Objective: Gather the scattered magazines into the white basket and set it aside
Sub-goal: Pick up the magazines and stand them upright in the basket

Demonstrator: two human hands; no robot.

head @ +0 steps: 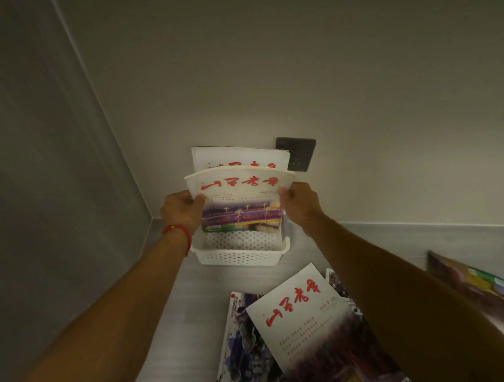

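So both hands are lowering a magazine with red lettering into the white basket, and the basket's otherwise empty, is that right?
Not quite. The head view shows the white basket is not otherwise empty: another magazine with red lettering already stands at its back, against the wall. The rest holds: the left hand and right hand grip the side edges of the held magazine, its lower end inside the basket.

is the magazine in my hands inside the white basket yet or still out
Partly in. The magazine, upright, has its lower edge below the white basket rim; left hand and right hand grip its sides.
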